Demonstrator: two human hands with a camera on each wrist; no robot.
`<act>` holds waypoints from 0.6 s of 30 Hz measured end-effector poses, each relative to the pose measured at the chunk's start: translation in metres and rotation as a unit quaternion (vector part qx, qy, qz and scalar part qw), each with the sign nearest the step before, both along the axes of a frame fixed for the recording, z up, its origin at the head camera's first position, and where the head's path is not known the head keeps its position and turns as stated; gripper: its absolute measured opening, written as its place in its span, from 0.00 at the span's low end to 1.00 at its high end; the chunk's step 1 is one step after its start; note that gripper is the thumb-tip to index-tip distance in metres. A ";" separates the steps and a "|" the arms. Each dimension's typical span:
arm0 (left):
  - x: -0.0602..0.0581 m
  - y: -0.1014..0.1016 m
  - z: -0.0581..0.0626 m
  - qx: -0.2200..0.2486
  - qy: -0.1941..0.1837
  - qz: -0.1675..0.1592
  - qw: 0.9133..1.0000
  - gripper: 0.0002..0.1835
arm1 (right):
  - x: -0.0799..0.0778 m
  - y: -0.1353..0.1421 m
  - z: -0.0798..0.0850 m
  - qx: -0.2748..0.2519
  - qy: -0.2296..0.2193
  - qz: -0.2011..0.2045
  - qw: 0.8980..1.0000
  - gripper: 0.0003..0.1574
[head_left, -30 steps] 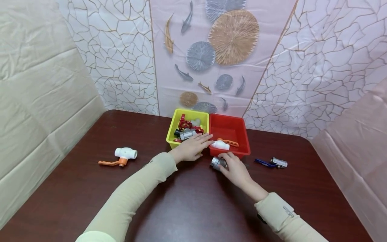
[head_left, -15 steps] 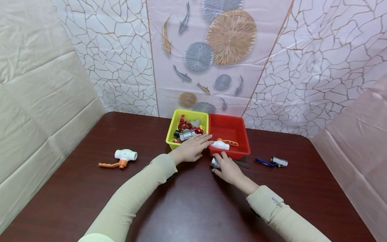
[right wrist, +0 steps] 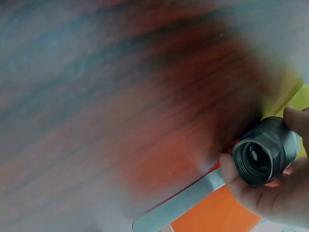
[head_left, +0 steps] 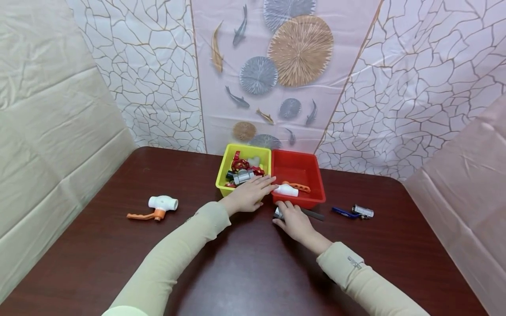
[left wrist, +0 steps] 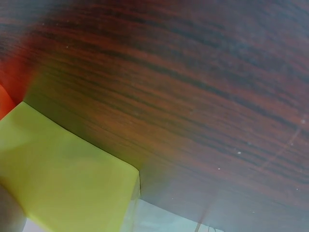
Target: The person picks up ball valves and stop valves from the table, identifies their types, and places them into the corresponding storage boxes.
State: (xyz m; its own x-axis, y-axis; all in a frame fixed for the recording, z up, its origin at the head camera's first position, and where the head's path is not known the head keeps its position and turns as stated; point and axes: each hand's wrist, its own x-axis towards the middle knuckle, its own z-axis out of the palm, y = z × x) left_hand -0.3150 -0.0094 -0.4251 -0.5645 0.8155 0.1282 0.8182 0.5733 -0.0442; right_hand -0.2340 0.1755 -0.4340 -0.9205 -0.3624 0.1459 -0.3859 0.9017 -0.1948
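Note:
In the head view my right hand (head_left: 295, 222) holds a metal ball valve (head_left: 278, 213) low in front of the red bin (head_left: 318, 184). Its flat grey lever (right wrist: 178, 205) juts out to the right of the hand. The right wrist view shows thumb and fingers round the valve's threaded body (right wrist: 277, 145), with the open bore facing the camera. My left hand (head_left: 250, 193) lies over the front right rim of the yellow bin (head_left: 219, 175), fingers fairly straight. Under it are metal and red-handled valves (head_left: 243, 177), partly covered.
Inside the red bin lies a white valve (head_left: 286, 190) with an orange handle. Another white valve (head_left: 163, 203) with an orange handle sits at the table's left. To the right is a small metal valve (head_left: 363, 211) with a blue lever. Fabric walls border the table (head_left: 237, 272).
My right hand has shifted slightly left and settled closer over the metal valve, and more of the grey lever shows. The left hand keeps its place on the yellow bin.

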 end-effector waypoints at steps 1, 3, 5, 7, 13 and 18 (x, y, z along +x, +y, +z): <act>0.000 0.000 0.000 -0.002 0.001 0.001 1.000 0.36 | 0.000 0.000 0.000 -0.004 0.002 0.000 1.000 0.28; -0.001 0.000 -0.001 -0.004 0.003 0.003 1.000 0.36 | 0.000 0.000 0.000 -0.013 0.002 -0.005 1.000 0.28; -0.001 0.001 -0.001 -0.004 0.007 0.003 1.000 0.36 | -0.001 -0.001 0.000 -0.020 -0.001 -0.011 1.000 0.27; -0.002 0.001 -0.001 -0.004 0.011 0.002 1.000 0.36 | -0.001 -0.001 0.000 -0.025 -0.004 -0.017 1.000 0.27; 0.000 0.001 0.000 -0.006 0.012 0.005 1.000 0.36 | 0.000 0.000 0.001 -0.035 -0.008 -0.018 0.999 0.28; 0.001 0.000 0.001 -0.008 0.010 0.008 1.000 0.36 | 0.003 0.001 0.002 -0.040 -0.011 -0.024 0.999 0.28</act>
